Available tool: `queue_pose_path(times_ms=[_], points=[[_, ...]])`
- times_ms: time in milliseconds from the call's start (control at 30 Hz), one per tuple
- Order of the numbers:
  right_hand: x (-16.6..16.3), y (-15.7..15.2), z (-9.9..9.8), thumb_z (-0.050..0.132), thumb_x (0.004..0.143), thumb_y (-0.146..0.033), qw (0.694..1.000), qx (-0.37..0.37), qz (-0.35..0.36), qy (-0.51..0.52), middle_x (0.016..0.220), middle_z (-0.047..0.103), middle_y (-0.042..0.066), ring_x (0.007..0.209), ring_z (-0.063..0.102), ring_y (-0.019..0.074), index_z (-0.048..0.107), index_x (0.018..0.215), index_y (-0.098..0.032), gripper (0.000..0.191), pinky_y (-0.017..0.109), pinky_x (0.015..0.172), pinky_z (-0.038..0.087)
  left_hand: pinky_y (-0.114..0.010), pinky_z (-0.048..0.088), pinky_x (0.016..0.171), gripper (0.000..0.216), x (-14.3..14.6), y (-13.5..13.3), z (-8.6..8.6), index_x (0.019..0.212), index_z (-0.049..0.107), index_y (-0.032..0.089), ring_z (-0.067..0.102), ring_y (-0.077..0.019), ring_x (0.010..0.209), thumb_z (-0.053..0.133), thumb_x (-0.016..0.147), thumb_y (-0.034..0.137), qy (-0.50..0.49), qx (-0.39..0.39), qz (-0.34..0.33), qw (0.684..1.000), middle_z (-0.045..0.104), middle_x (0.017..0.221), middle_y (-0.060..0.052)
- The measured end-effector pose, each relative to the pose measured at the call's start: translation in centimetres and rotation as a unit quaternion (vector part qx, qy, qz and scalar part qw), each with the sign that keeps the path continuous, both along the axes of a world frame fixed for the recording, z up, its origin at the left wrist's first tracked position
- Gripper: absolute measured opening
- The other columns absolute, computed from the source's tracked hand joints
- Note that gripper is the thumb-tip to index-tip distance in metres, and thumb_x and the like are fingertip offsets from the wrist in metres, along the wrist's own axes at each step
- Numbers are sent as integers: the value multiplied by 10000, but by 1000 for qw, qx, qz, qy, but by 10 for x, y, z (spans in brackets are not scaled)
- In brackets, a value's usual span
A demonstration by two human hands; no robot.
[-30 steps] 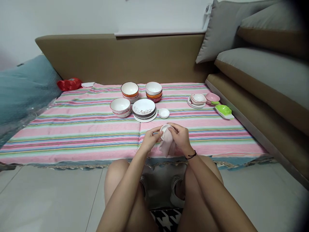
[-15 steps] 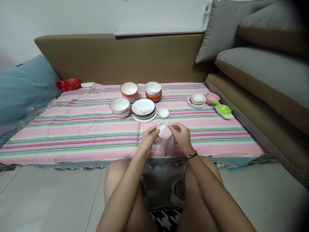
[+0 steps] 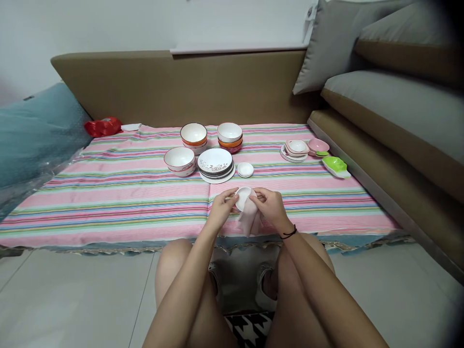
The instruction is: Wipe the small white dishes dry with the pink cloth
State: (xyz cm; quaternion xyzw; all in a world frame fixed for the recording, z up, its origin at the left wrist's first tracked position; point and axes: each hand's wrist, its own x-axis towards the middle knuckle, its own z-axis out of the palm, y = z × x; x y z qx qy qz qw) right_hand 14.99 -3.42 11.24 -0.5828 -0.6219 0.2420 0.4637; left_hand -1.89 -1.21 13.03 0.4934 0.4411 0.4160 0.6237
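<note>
My left hand (image 3: 221, 211) grips a small white dish (image 3: 243, 196) by its left rim, holding it tilted above the striped cloth. My right hand (image 3: 271, 207) is closed on a pale pink cloth (image 3: 249, 218) and presses it against the dish. The cloth hangs down between my hands. Just beyond them lie a stack of small white dishes (image 3: 245, 169) and a stack of patterned plates (image 3: 216, 163).
A white bowl (image 3: 180, 160), two stacks of bowls (image 3: 194, 135) (image 3: 230, 136), a pile of small plates (image 3: 294, 150), a pink spoon-dish (image 3: 318, 146) and a green dish (image 3: 336, 166) stand on the striped cloth (image 3: 119, 193). Sofa cushions rise at the right, a red bag (image 3: 102, 126) at the back left.
The dish has turned slightly in my hands and the pink cloth has shifted over it; both hands stay in nearly the same place.
</note>
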Motion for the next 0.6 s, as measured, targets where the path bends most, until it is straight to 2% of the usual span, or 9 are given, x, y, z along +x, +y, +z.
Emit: queue_pose_path(times_ms=[100,233,333,433,500,600], points=[[-2,0,-1,579,768,-304,1000,-3,-10,22,820,709,58,738,658,192,679,897,-168,212,276,659,501,-207,455,469,469,-1,0,1,1081,642,163,525,-92,551,705,659,358,9,24,16,1000,612,805,-29],[-4,-1,1,551,792,-308,1000,11,-20,4,807,706,57,715,643,189,680,868,-171,203,276,650,483,-193,432,452,321,0,-1,2,918,703,150,515,-105,562,668,684,368,25,30,-29,999,636,783,-46],[-5,-2,5,527,809,-299,999,25,-8,-25,811,709,49,696,631,184,688,844,-183,201,277,649,465,-203,421,452,300,2,-1,1,896,717,154,520,-126,582,633,705,369,27,40,-50,998,651,772,-54],[-6,-3,5,522,815,-283,999,36,16,-24,888,717,46,775,645,192,695,872,-198,201,282,709,465,-224,424,474,289,3,0,-2,876,719,146,523,-139,595,630,697,355,43,43,-55,997,657,773,-61],[-7,-2,5,529,817,-291,999,34,17,-19,900,717,44,797,645,193,695,872,-202,196,279,720,460,-234,435,510,265,4,0,-4,851,716,141,528,-143,615,628,696,337,54,39,-47,997,655,760,-62],[-8,0,4,525,829,-345,1000,15,-8,-22,824,709,43,712,621,182,690,834,-196,222,266,650,433,-243,454,559,233,6,-1,-9,827,700,136,541,-144,645,621,698,313,52,21,-10,998,649,773,-65]])
